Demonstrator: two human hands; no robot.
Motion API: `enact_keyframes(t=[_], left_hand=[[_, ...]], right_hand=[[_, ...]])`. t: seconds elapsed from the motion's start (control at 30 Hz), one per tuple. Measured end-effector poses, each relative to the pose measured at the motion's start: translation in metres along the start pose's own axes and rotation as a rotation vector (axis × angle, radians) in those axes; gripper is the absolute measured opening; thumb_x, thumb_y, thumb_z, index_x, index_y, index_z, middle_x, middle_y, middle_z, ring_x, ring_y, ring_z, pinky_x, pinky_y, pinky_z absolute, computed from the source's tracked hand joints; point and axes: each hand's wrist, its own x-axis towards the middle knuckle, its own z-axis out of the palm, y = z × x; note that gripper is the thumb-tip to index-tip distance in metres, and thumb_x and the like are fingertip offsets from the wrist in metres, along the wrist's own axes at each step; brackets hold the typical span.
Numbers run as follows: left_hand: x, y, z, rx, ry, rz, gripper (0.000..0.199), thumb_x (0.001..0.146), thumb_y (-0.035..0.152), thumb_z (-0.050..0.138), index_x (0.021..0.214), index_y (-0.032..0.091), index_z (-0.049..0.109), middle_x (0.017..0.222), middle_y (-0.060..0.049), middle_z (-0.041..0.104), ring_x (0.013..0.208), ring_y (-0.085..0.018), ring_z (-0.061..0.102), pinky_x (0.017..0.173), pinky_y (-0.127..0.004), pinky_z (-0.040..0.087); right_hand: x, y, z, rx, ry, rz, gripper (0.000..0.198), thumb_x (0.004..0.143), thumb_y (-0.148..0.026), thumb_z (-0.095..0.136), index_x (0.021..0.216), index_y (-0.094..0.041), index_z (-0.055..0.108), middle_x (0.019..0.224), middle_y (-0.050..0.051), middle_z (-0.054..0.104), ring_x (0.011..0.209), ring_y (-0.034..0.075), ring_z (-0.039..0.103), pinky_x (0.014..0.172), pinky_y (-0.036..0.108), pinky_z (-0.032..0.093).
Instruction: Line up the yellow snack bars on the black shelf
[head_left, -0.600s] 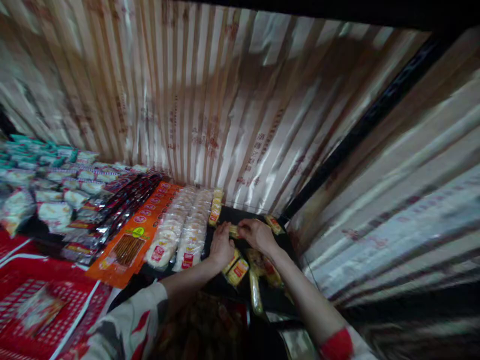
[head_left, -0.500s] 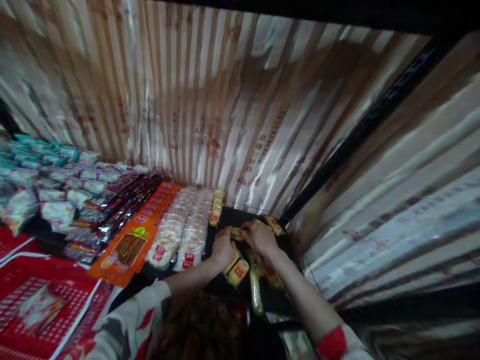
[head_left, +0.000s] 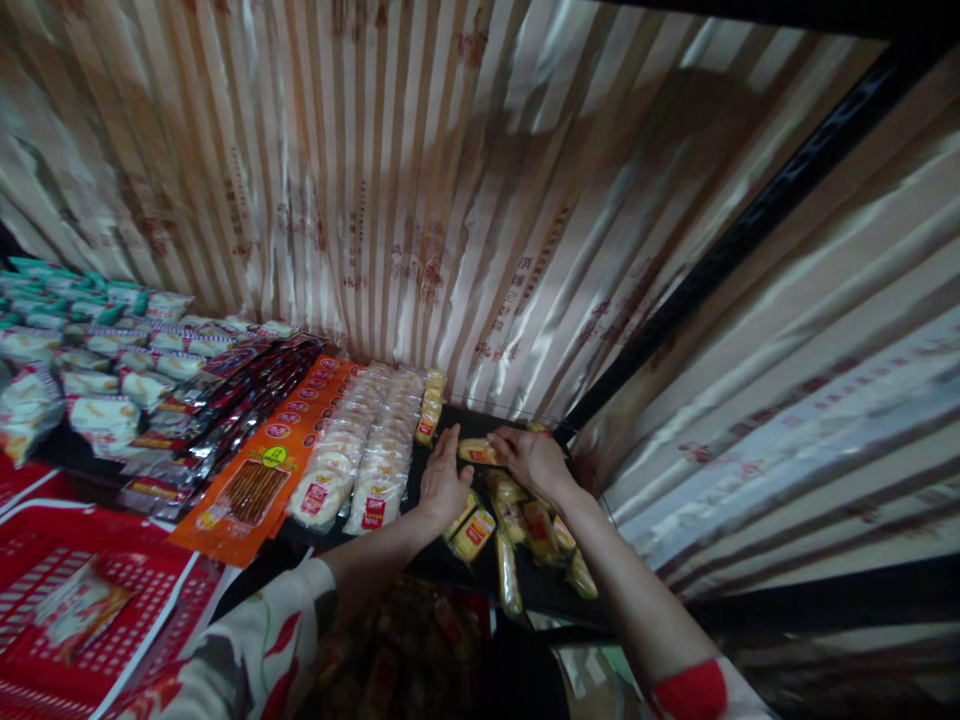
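Observation:
On the black shelf [head_left: 427,565], my right hand [head_left: 534,462] pinches one end of a small yellow wrapped snack cake [head_left: 475,452]. To its left, my left hand [head_left: 444,485] has its fingers stretched out and stands beside the cake's other end; whether they touch is unclear. Two yellow packets with red labels [head_left: 474,534] lie just below my left hand. Under my right wrist are several loose packets [head_left: 540,530] and a long one [head_left: 508,572]. A short row of the same yellow cakes [head_left: 430,408] stands at the back, left of my hands.
Left of my hands lie two rows of round white wrapped crackers [head_left: 379,465], orange snack bags [head_left: 251,495], dark shiny packets [head_left: 247,400] and white bags [head_left: 105,420]. A red basket [head_left: 161,570] stands at lower left. Printed sheeting [head_left: 420,200] and a black post [head_left: 720,260] bound the shelf.
My left hand's fingers have straightened and come away from the wrapped cake, which now shows more plainly. My right hand has shifted slightly right, still on it. The view has moved a little.

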Motion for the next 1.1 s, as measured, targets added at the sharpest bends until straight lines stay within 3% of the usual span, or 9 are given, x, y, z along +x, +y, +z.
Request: enact_keyframes(t=[0.1, 0.17, 0.33, 0.47, 0.57, 0.63, 0.77, 0.9, 1.1], left_hand=[[0.003, -0.010, 0.003, -0.034, 0.009, -0.041, 0.046, 0.077, 0.012, 0.053, 0.123, 0.014, 0.052, 0.128, -0.011, 0.054, 0.120, -0.019, 0.049, 0.105, -0.032, 0.035], [0.003, -0.017, 0.006, -0.082, 0.017, -0.137, 0.031, 0.078, 0.015, 0.053, 0.109, 0.015, 0.059, 0.110, -0.008, 0.064, 0.105, -0.018, 0.058, 0.097, -0.031, 0.042], [0.000, -0.029, 0.013, -0.255, 0.076, -0.307, 0.020, 0.081, 0.017, 0.052, 0.100, 0.018, 0.059, 0.095, -0.005, 0.068, 0.088, -0.015, 0.062, 0.085, -0.027, 0.047], [-0.002, -0.027, 0.009, -0.278, 0.083, -0.348, 0.026, 0.083, 0.015, 0.046, 0.106, 0.016, 0.058, 0.103, -0.008, 0.067, 0.094, -0.016, 0.062, 0.087, -0.026, 0.046], [-0.006, -0.019, 0.005, -0.229, 0.113, -0.342, 0.041, 0.080, 0.012, 0.044, 0.121, 0.013, 0.051, 0.122, -0.012, 0.059, 0.114, -0.019, 0.054, 0.099, -0.028, 0.039], [-0.010, -0.013, 0.005, -0.167, 0.145, -0.300, 0.054, 0.076, 0.009, 0.045, 0.130, 0.009, 0.044, 0.137, -0.015, 0.046, 0.128, -0.021, 0.041, 0.108, -0.030, 0.031], [-0.020, -0.012, 0.012, -0.068, 0.129, -0.168, 0.070, 0.066, 0.004, 0.045, 0.136, 0.006, 0.038, 0.149, -0.013, 0.025, 0.139, -0.022, 0.018, 0.116, -0.033, 0.016], [-0.022, -0.024, 0.018, -0.007, 0.080, -0.107, 0.075, 0.062, 0.002, 0.042, 0.137, 0.004, 0.036, 0.149, -0.013, 0.023, 0.140, -0.022, 0.013, 0.117, -0.036, 0.014], [-0.011, -0.036, 0.017, 0.082, 0.044, -0.122, 0.070, 0.064, 0.001, 0.040, 0.134, 0.002, 0.040, 0.147, -0.014, 0.029, 0.139, -0.024, 0.015, 0.117, -0.038, 0.015]], right_hand=[[0.005, -0.004, 0.011, 0.246, -0.025, -0.043, 0.036, 0.087, -0.045, 0.042, 0.074, -0.022, 0.067, 0.065, 0.002, 0.066, 0.063, 0.016, 0.060, 0.057, 0.025, 0.036], [0.008, -0.007, 0.022, 0.475, -0.006, 0.017, 0.036, 0.083, -0.050, 0.045, 0.078, -0.022, 0.066, 0.065, 0.001, 0.065, 0.061, 0.015, 0.058, 0.056, 0.025, 0.038], [0.016, -0.011, 0.059, 1.063, -0.033, 0.280, 0.046, 0.063, -0.053, 0.068, 0.093, -0.018, 0.061, 0.069, 0.002, 0.065, 0.060, 0.015, 0.058, 0.054, 0.025, 0.042], [0.022, -0.013, 0.086, 1.316, -0.029, 0.246, 0.045, 0.058, -0.053, 0.073, 0.084, -0.018, 0.062, 0.078, 0.003, 0.067, 0.068, 0.015, 0.060, 0.065, 0.027, 0.045], [0.029, -0.015, 0.097, 1.295, 0.010, 0.290, 0.042, 0.060, -0.055, 0.069, 0.078, -0.017, 0.064, 0.071, 0.001, 0.065, 0.063, 0.013, 0.057, 0.065, 0.027, 0.043], [0.035, -0.018, 0.100, 1.247, 0.049, 0.324, 0.041, 0.060, -0.055, 0.068, 0.072, -0.017, 0.064, 0.065, 0.000, 0.063, 0.059, 0.012, 0.054, 0.063, 0.026, 0.042], [0.045, -0.030, 0.105, 1.162, 0.040, 0.342, 0.039, 0.061, -0.055, 0.065, 0.068, -0.016, 0.064, 0.065, 0.001, 0.065, 0.061, 0.014, 0.056, 0.062, 0.026, 0.042], [0.057, -0.040, 0.112, 1.046, 0.057, 0.323, 0.037, 0.065, -0.055, 0.061, 0.067, -0.018, 0.065, 0.067, 0.001, 0.067, 0.065, 0.015, 0.059, 0.063, 0.025, 0.044], [0.070, -0.043, 0.121, 0.904, 0.085, 0.307, 0.034, 0.070, -0.054, 0.056, 0.072, -0.021, 0.064, 0.073, 0.000, 0.067, 0.070, 0.016, 0.061, 0.067, 0.027, 0.047]])
